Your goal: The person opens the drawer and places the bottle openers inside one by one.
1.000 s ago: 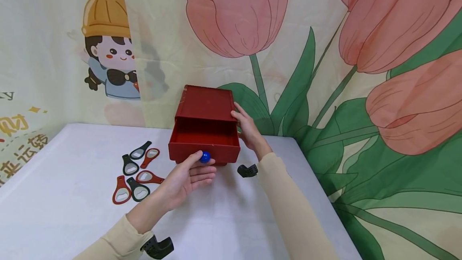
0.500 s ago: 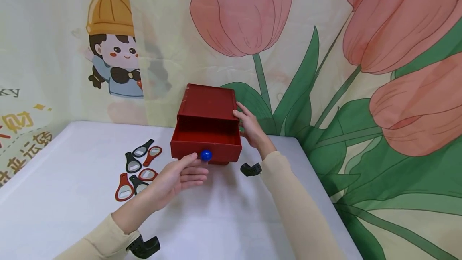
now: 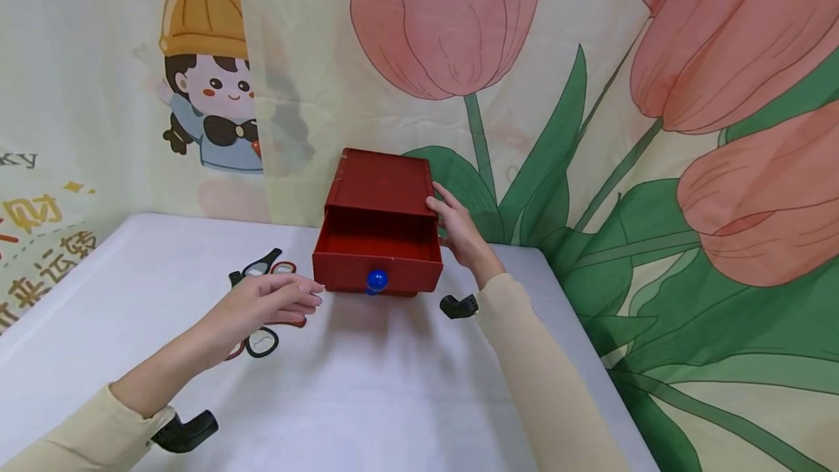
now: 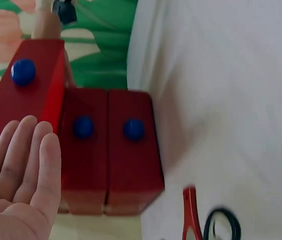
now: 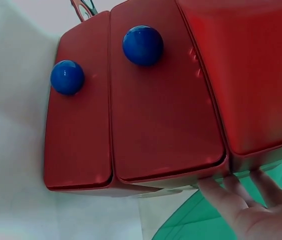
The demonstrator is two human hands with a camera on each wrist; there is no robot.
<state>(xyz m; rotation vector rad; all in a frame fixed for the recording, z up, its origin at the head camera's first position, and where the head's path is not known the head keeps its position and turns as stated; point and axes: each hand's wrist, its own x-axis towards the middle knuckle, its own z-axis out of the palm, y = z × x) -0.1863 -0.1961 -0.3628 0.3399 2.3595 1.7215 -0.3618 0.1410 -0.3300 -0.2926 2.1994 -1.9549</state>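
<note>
A red three-drawer box [image 3: 383,184] with blue knobs stands at the back of the table. Its top drawer [image 3: 376,268] is pulled out and looks bare inside; the two lower drawers [image 4: 85,155] are closed in the left wrist view. My right hand [image 3: 464,235] rests against the box's right side, fingers extended along it. My left hand [image 3: 252,312], fingers loosely straight and holding nothing, hovers left of the drawer, over red and black bottle openers [image 3: 262,341]. It partly hides them in the head view. A red bottle opener [image 4: 191,212] shows low in the left wrist view.
The table [image 3: 393,399] has a white cloth. A backdrop [image 3: 295,93] printed with tulips and a cartoon figure hangs close behind the box. The table's right edge runs beside my right sleeve [image 3: 537,370].
My left hand has left the top drawer's blue knob and moved left, over the bottle openers. The drawer stays out, and my right hand keeps its place on the box.
</note>
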